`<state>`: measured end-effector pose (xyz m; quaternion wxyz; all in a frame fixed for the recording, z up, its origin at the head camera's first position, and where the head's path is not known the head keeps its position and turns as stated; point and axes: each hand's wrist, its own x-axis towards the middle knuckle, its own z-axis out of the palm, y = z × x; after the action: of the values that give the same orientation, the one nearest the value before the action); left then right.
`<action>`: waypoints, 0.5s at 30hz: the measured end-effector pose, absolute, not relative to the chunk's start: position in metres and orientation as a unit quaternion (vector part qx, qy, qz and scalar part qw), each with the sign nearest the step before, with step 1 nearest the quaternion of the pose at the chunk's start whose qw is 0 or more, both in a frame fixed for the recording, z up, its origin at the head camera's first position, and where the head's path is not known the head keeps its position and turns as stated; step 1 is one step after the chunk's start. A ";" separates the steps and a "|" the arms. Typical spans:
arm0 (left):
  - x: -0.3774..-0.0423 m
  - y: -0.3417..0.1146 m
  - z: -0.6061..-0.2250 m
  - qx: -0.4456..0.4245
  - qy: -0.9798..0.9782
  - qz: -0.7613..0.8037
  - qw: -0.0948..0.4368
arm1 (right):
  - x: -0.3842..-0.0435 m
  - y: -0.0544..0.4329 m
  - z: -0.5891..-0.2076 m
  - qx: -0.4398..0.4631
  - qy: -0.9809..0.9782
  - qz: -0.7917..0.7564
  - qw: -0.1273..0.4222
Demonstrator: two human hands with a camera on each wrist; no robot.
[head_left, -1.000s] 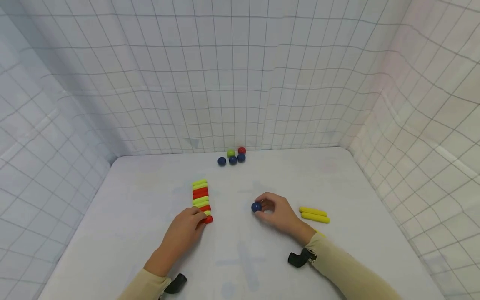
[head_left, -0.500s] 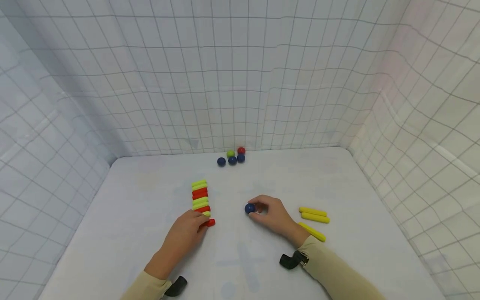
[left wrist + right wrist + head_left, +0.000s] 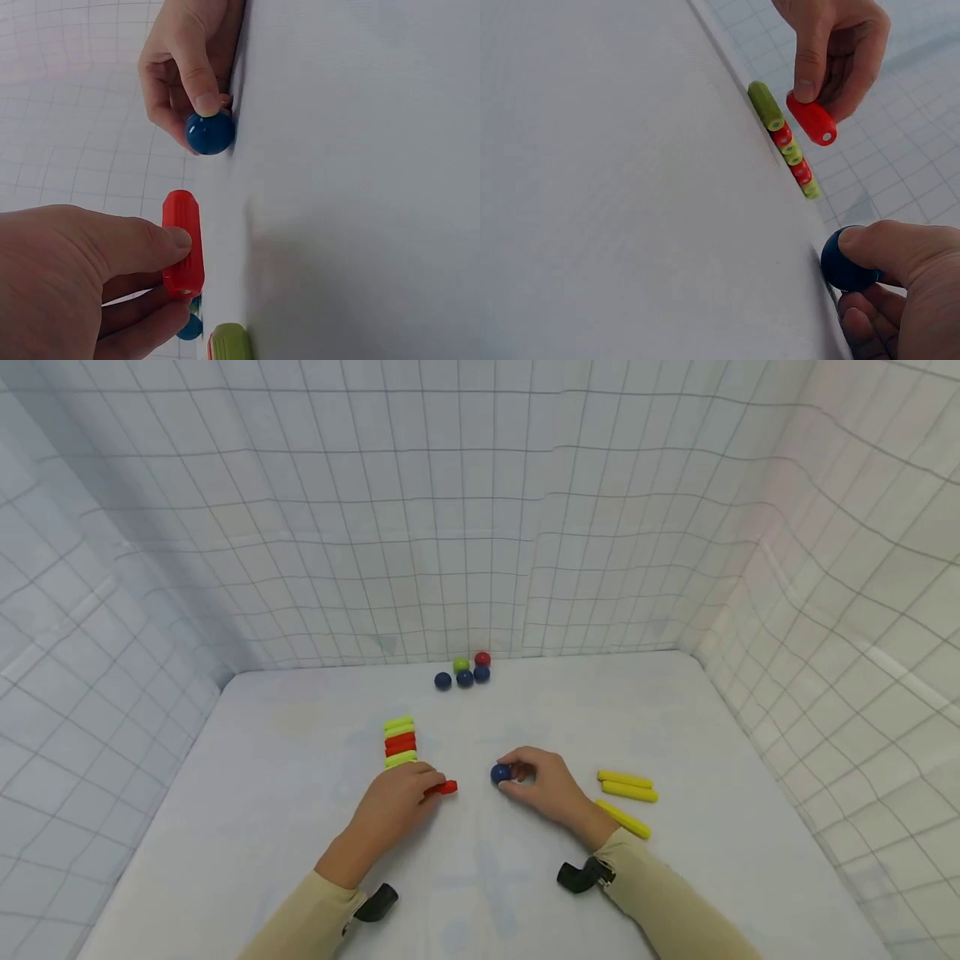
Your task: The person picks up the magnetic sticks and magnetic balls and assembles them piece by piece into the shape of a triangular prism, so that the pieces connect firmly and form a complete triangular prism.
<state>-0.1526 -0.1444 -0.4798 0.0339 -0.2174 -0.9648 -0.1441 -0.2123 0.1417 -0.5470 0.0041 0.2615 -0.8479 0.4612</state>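
Observation:
A short red ribbed stick (image 3: 184,251) is pinched between the thumb and fingers of my left hand (image 3: 397,802), raised off the table as the right wrist view shows. Beside that hand lies a row of green and red sticks (image 3: 400,740), its near end hidden by the hand in the head view. My right hand (image 3: 546,787) holds a dark blue ball (image 3: 500,773) between thumb and fingers. The ball is at the table surface, a short way right of the red stick.
Several balls sit at the table's back edge: dark blue ones (image 3: 443,681), a green one (image 3: 461,665) and a red one (image 3: 482,658). Three yellow sticks (image 3: 628,792) lie right of my right hand. White grid-patterned cloth (image 3: 480,527) walls the back and sides.
My left hand has drawn the red stick from the row's near end, lifted it and moved it right. My right hand shifted slightly left with the blue ball, then stayed there.

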 end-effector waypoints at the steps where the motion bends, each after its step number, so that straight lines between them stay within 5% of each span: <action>1: -0.155 -0.142 -0.479 -0.221 -0.963 -0.148 0.032 | -0.212 0.142 -0.547 0.260 -0.849 0.461 0.002; 15: -0.191 -0.113 -0.493 -0.277 -0.945 -0.171 0.038 | -0.211 0.143 -0.546 0.261 -0.843 0.471 0.007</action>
<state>-0.1915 -0.1127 -0.4934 0.0382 -0.2767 -0.9448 -0.1711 -0.2111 0.1428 -0.5459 0.0070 0.2614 -0.8426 0.4708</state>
